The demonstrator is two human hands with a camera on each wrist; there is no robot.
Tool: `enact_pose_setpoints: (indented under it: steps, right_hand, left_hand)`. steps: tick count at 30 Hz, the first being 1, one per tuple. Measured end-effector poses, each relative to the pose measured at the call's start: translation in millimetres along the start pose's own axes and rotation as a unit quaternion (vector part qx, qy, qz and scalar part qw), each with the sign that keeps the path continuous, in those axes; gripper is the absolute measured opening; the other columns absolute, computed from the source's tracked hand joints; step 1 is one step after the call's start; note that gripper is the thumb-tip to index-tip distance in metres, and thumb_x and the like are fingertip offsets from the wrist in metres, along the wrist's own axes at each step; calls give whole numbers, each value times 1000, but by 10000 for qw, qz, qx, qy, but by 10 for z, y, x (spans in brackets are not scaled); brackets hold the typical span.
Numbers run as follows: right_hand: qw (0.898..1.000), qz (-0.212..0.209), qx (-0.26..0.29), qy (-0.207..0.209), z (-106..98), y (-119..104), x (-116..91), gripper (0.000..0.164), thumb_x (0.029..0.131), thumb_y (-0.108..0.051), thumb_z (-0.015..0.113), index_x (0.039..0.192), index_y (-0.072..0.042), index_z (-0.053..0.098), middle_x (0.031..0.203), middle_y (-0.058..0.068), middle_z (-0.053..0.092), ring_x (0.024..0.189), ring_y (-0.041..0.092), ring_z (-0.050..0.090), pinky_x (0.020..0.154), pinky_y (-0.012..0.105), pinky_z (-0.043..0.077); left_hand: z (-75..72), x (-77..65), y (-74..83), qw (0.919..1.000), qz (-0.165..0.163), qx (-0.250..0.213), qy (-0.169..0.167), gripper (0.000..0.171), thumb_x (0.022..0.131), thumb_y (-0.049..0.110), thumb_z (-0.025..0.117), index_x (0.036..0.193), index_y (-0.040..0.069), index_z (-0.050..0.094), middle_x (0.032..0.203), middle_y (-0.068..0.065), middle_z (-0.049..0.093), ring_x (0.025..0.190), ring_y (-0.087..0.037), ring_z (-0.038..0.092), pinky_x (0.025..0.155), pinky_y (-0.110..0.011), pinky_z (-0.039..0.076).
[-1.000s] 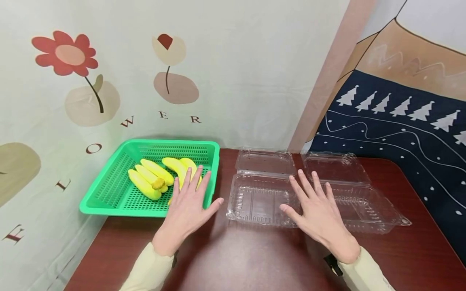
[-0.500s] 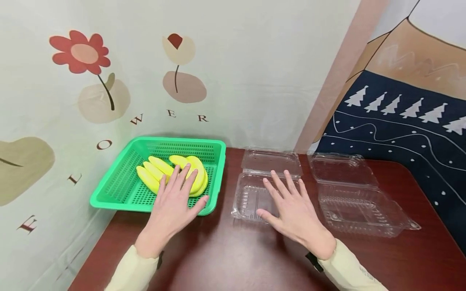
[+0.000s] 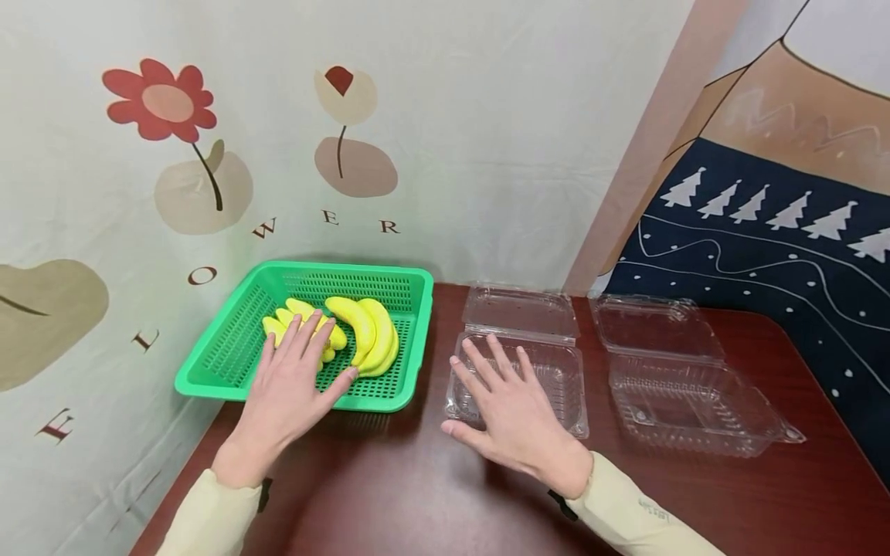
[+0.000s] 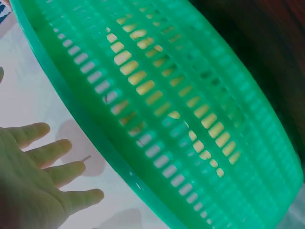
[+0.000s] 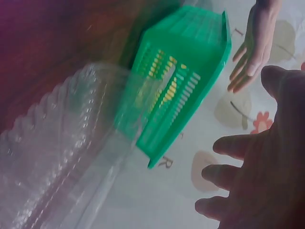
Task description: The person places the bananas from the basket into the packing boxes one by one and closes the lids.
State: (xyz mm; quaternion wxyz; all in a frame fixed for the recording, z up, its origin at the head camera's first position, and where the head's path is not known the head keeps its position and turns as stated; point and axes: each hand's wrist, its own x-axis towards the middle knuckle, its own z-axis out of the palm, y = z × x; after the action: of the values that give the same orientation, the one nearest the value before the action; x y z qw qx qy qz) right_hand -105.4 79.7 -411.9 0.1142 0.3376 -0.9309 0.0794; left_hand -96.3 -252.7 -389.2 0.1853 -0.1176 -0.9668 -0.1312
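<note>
In the head view my left hand [image 3: 283,394] is spread with straight fingers over the front of the green basket [image 3: 416,363], covering part of a yellow banana bunch [image 3: 299,309]. A second bunch of bananas [image 3: 371,332] lies uncovered to its right in the basket. My right hand [image 3: 518,417], fingers fanned out, hovers over the front of a clear plastic clamshell box [image 3: 566,371] whose lid lies back. The left wrist view shows the left hand [image 4: 43,176] beside the basket rim [image 4: 109,157], holding nothing. Bananas show yellow through the basket's slots.
Another open clear clamshell box [image 3: 695,401] stands to the right on the dark red table [image 3: 417,494]. A printed cloth [image 3: 487,154] with flowers and letters hangs behind the table, and a navy tree-patterned cloth [image 3: 751,239] is on the right.
Both hands have moved left, still spread. The right one shifted from between the two boxes to over the left box; the left one uncovered the right banana bunch. The head view has turned slightly left.
</note>
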Motion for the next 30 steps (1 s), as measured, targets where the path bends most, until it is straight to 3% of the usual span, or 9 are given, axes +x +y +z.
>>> enact_pose_setpoints:
  steps: [10, 20, 30]
  right_hand:
    - [9993, -264, 11, -275, 93, -222, 119, 86, 97, -77, 39, 162, -21, 38, 170, 4, 25, 157, 36, 16, 121, 64, 18]
    - [9980, -504, 116, -358, 160, -385, 215, 85, 97, -77, 40, 162, -22, 39, 170, 3, 25, 158, 35, 14, 121, 65, 16]
    - [9969, -659, -201, -375, 217, -467, 249, 88, 97, -80, 34, 163, -21, 36, 170, 3, 26, 157, 35, 18, 121, 65, 19]
  left_hand:
    - [-69, 24, -254, 9997, 178, 77, -116, 79, 94, 47, 69, 153, 1, 45, 158, -23, 41, 148, -50, 29, 117, -71, 18]
    - [-92, 112, -497, 9961, 301, 512, -657, 84, 94, 54, 68, 154, 0, 44, 158, -25, 40, 147, -53, 30, 113, -75, 21]
    - [-85, 261, -687, 9892, 432, 649, -1242, 85, 93, 57, 68, 153, 1, 46, 156, -26, 42, 146, -52, 31, 112, -76, 22]
